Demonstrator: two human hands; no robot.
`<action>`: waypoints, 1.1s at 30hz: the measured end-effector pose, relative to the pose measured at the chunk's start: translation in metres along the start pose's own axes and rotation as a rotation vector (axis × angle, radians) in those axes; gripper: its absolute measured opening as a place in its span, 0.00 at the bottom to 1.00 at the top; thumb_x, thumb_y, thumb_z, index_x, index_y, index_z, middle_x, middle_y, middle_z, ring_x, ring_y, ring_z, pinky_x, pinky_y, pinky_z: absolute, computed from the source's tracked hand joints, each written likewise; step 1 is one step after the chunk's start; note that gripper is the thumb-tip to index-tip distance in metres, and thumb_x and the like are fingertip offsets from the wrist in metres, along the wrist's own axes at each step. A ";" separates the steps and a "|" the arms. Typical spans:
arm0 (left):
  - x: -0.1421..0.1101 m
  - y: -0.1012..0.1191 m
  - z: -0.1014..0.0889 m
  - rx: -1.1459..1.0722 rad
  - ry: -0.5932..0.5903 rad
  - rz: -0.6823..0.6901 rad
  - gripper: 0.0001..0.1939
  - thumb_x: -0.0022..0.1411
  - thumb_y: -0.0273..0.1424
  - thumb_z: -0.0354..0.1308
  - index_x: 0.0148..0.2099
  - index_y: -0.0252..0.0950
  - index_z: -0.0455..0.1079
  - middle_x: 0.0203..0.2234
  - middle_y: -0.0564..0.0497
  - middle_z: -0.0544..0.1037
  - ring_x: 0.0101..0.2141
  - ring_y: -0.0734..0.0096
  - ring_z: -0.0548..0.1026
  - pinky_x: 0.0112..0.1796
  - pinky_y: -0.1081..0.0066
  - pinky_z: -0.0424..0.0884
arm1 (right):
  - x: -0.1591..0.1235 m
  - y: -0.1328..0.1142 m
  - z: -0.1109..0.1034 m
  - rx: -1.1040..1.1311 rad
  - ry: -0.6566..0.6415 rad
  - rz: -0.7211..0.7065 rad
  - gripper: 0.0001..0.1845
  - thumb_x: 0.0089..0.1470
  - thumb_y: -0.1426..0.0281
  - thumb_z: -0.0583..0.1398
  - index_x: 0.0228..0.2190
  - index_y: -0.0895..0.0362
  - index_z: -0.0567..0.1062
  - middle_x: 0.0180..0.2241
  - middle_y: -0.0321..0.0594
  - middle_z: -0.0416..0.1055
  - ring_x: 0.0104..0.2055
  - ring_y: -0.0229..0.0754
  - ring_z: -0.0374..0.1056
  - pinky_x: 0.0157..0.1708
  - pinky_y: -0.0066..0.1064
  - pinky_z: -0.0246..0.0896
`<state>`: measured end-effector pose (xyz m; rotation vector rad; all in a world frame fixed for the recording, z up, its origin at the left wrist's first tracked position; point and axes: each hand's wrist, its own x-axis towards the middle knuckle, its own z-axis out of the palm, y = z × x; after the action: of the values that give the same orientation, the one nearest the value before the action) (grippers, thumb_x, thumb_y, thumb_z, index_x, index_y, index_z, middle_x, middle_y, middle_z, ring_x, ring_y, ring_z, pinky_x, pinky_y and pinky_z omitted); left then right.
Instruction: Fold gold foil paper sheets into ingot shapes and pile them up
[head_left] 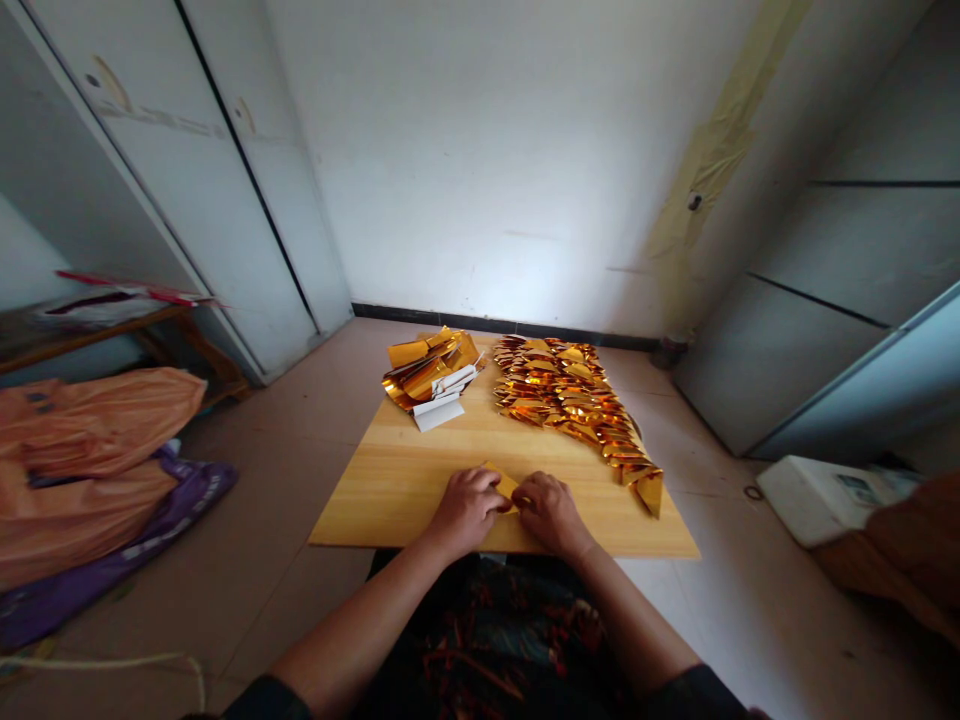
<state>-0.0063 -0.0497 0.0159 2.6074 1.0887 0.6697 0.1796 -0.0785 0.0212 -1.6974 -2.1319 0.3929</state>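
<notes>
Near the front edge of a wooden board table (pixel 390 470), my left hand (pixel 469 505) and my right hand (pixel 551 510) meet over a piece of gold foil paper (pixel 501 482). Fingers of both hands are bent and closed on its two sides; the fingertips partly cover it. Its upper part shows a pointed, folded shape. Beyond my left hand lies a loose pile of gold foil sheets (pixel 420 370), some with the white side up. To the far right, folded gold foil pieces (pixel 555 385) stand packed in rows, trailing toward the near right corner.
Orange cloth (pixel 82 440) and a purple bag (pixel 187 490) lie at the left, below a wooden shelf (pixel 165 318). Pale cabinets (pixel 187 170) stand at the left, a grey refrigerator (pixel 825 270) at the right. A white box (pixel 817 495) sits on the right.
</notes>
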 end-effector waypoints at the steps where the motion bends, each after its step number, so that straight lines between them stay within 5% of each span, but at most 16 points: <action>1: 0.000 -0.002 -0.002 0.034 0.011 0.027 0.13 0.55 0.22 0.56 0.36 0.45 0.77 0.46 0.49 0.73 0.49 0.60 0.67 0.49 0.57 0.62 | -0.002 -0.002 -0.002 -0.001 -0.015 -0.012 0.11 0.51 0.75 0.56 0.32 0.51 0.77 0.36 0.37 0.70 0.41 0.40 0.64 0.42 0.30 0.51; 5: 0.001 -0.007 -0.011 0.143 0.035 0.088 0.11 0.56 0.22 0.55 0.36 0.41 0.76 0.50 0.46 0.70 0.53 0.56 0.63 0.50 0.52 0.59 | -0.009 -0.017 -0.008 -0.013 -0.106 -0.082 0.14 0.51 0.75 0.56 0.37 0.50 0.77 0.37 0.37 0.70 0.42 0.40 0.64 0.43 0.31 0.51; 11: -0.003 -0.006 -0.019 0.122 -0.065 0.085 0.13 0.54 0.21 0.54 0.41 0.39 0.73 0.40 0.47 0.74 0.44 0.62 0.69 0.47 0.60 0.62 | -0.015 -0.030 -0.006 -0.091 -0.086 -0.152 0.11 0.50 0.70 0.60 0.38 0.51 0.75 0.41 0.40 0.68 0.45 0.43 0.61 0.44 0.33 0.52; 22: -0.037 -0.006 -0.023 0.159 -0.135 0.135 0.33 0.55 0.46 0.58 0.60 0.41 0.57 0.58 0.45 0.64 0.57 0.55 0.60 0.58 0.50 0.47 | -0.027 -0.009 -0.002 -0.036 -0.088 -0.371 0.24 0.50 0.58 0.62 0.48 0.51 0.70 0.50 0.42 0.67 0.50 0.47 0.58 0.51 0.39 0.47; 33: -0.048 -0.005 -0.014 0.159 0.002 0.178 0.14 0.59 0.40 0.56 0.45 0.40 0.67 0.51 0.47 0.72 0.52 0.59 0.67 0.57 0.49 0.48 | -0.036 -0.024 0.018 0.025 0.077 -0.486 0.07 0.56 0.71 0.55 0.36 0.54 0.73 0.37 0.40 0.71 0.41 0.42 0.60 0.47 0.38 0.48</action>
<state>-0.0460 -0.0799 0.0108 2.8663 0.9541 0.6463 0.1574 -0.1187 0.0110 -1.1042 -2.3687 0.2050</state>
